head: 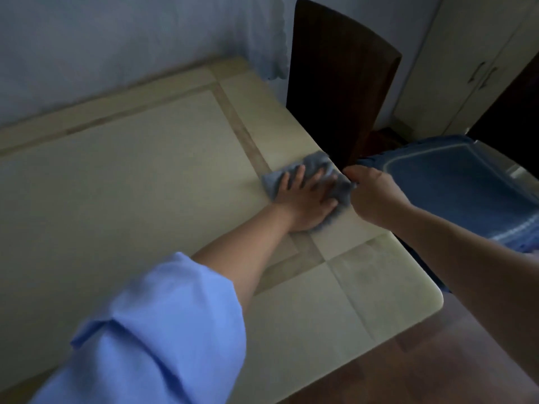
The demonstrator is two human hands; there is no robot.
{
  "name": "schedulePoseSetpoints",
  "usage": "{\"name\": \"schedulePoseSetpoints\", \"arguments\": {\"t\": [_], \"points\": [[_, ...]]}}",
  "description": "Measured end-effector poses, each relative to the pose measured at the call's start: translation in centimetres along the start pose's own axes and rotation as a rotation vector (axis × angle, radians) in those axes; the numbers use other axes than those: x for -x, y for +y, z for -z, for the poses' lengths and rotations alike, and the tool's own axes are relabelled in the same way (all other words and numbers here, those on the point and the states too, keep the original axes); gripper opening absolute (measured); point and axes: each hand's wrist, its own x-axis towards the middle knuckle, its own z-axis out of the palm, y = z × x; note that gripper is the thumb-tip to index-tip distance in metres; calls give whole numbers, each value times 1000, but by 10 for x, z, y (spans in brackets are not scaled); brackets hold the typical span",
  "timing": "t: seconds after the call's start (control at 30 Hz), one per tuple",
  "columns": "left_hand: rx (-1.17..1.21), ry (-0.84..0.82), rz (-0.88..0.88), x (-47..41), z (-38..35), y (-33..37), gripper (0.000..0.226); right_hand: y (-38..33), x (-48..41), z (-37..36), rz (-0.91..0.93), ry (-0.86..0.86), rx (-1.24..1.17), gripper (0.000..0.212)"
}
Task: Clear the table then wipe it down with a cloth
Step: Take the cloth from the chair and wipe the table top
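A grey-blue cloth lies on the cream table close to its right edge. My left hand presses flat on the cloth with its fingers spread. My right hand is curled at the table's right edge and grips the near corner of a blue tray. The tray is held level just off the table's side, right beside the cloth. Part of the cloth is hidden under my left palm.
A dark brown chair stands against the table's far right side, behind the tray. A pale cabinet with handles fills the back right. The table's far edge meets a wall. Wooden floor shows at the lower right.
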Motion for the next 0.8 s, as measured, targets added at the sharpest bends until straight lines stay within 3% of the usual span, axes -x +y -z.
{"name": "schedulePoseSetpoints", "arguments": {"t": [0.13, 0.23, 0.33, 0.5, 0.63, 0.7, 0.8], "points": [[-12, -35, -188, 46, -16, 53, 58, -6, 3, 2, -46, 46, -52, 56], [-45, -157, -251, 81, -19, 66, 57, -21, 13, 3, -53, -39, -60, 55], [-30, -155, -251, 111, -23, 53, 56, -48, 28, -2, 9, -147, 27, 53], [29, -119, -58, 155, -36, -8, 57, -81, 50, -28, 140, -331, 93, 44], [80, -29, 253, 197, -47, -60, 60, -93, 70, -46, 176, -459, 51, 44], [126, 14, 397, 206, -53, -59, 63, -92, 75, -56, 319, -466, 55, 38], [209, 49, 442, 200, -59, -16, 68, -86, 83, -62, 261, -509, 152, 28]]}}
